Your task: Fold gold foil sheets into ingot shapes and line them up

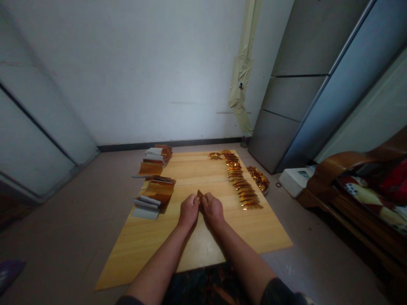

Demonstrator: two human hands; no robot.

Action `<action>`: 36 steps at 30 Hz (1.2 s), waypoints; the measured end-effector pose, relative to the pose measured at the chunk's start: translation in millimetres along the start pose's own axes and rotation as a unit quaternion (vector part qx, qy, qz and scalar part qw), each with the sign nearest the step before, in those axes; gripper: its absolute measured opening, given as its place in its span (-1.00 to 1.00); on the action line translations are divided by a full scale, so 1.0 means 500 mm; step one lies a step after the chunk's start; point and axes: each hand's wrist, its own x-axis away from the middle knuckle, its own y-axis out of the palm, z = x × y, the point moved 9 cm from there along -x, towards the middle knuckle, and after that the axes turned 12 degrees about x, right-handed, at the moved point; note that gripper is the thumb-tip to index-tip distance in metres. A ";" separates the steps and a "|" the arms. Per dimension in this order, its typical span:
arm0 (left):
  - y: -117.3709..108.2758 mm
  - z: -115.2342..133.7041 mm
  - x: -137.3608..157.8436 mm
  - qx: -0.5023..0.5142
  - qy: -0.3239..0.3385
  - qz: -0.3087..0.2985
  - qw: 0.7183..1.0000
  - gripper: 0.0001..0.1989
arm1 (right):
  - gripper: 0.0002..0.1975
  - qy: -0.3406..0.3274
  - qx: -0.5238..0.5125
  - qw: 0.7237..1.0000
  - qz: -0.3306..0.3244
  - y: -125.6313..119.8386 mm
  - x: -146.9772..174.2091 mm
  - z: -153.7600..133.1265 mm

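My left hand point(189, 209) and my right hand point(213, 209) are closed side by side over the middle of the wooden table point(203, 250). Between them they grip a small piece of shiny gold foil paper point(199, 194), whose pointed tip sticks up beyond the fingers; most of it is hidden. To the left lie stacks of curled gold foil sheets point(159, 190) with grey-white backs. On the right, a long row of folded gold foil pieces point(239, 178) runs toward the far edge, the pieces leaning on one another.
Beside the table's right edge, a round container point(266, 191) on the floor holds more gold pieces point(258, 178). A white box point(294, 181) stands by a wooden bench point(318, 199). A grey refrigerator point(286, 97) is at the back right, against the white wall point(152, 72).
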 end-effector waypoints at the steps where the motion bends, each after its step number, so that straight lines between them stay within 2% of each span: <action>1: 0.000 0.001 0.000 -0.006 0.002 0.002 1.000 -0.74 | -0.73 0.000 0.011 1.000 0.000 0.000 -0.001 0.000; 8: -0.002 0.007 0.001 -0.034 -0.007 0.011 0.999 -0.74 | -0.73 0.001 0.033 0.999 -0.004 0.001 -0.005 0.003; 13: 0.007 0.008 -0.002 -0.022 -0.031 -0.026 0.999 -0.82 | -0.76 -0.014 -0.001 1.000 -0.011 0.003 -0.009 0.008; 18: 0.022 -0.020 -0.004 0.007 -0.082 -0.058 0.995 -0.70 | -0.78 -0.034 -0.059 0.997 -0.023 0.007 -0.013 0.017; 24: 0.023 -0.051 0.002 0.056 -0.138 -0.043 0.988 -0.71 | -0.85 -0.062 -0.120 0.990 -0.038 0.000 -0.005 0.019; 31: 0.024 -0.058 0.006 0.091 -0.167 -0.044 0.981 -0.68 | -0.79 -0.079 0.049 0.996 -0.008 -0.028 0.010 0.013; 36: 0.029 -0.064 0.006 0.098 -0.173 -0.054 0.979 -0.65 | -0.78 -0.054 0.092 0.994 -0.028 -0.021 0.002 0.015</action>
